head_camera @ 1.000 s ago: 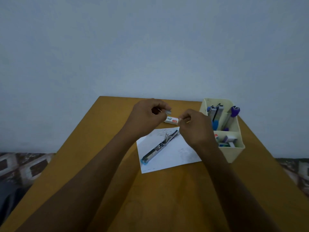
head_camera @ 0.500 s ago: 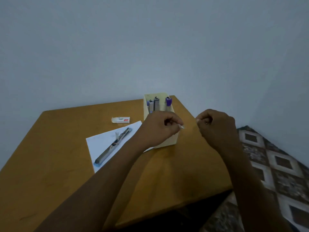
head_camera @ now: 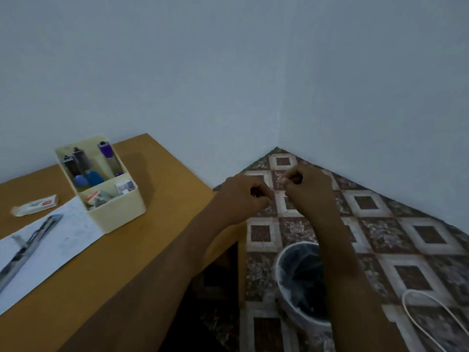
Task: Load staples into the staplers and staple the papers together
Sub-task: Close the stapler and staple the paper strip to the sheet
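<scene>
Left hand [head_camera: 241, 196] and right hand [head_camera: 308, 189] hover right of the brown wooden table [head_camera: 152, 224], over a white bin [head_camera: 279, 265], fingers curled; whether they pinch anything cannot be told. The silver metal stapler [head_camera: 28, 247] lies open on white paper [head_camera: 63, 240], far left. Staple strips, likely light and brittle, suit a grip on their sides.

I see a wooden table [head_camera: 157, 224] against the wall. Directly on it: cream desk organiser [head_camera: 119, 212] near the back right corner, small staple box [head_camera: 35, 205] just left of it, white paper sheet [head_camera: 63, 240] reaching the organiser's base, opened stapler [head_camera: 28, 247] lying on the sheet. Patterned tiled floor [head_camera: 380, 224] on the right carries a lined bin [head_camera: 289, 306] and a white cable [head_camera: 404, 299].
</scene>
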`<move>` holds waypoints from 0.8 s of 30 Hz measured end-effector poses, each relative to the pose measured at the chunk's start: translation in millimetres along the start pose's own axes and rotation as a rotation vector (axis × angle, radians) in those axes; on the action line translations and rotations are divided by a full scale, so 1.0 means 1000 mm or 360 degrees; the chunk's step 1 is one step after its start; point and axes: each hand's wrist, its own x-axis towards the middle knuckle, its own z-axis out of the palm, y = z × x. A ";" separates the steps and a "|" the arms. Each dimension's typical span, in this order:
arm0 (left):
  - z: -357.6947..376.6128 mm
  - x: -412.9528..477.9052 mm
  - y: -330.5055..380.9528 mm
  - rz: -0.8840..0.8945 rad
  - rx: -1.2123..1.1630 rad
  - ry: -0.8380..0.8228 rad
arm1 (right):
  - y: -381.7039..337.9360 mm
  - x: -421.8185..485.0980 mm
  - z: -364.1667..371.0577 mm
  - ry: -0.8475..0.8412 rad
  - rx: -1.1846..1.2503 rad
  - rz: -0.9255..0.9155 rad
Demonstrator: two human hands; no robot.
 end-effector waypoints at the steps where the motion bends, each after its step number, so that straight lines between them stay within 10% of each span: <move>1: 0.010 0.005 0.005 0.0003 0.0011 -0.0053 | 0.008 0.000 -0.006 0.0038 -0.0020 0.0018; 8: 0.055 0.024 0.022 0.0011 0.0209 -0.0279 | 0.036 0.004 -0.028 0.0089 -0.0104 0.0111; 24: -0.084 -0.042 -0.027 -0.0195 0.0031 0.0642 | -0.060 -0.004 0.048 -0.0234 0.0072 -0.0321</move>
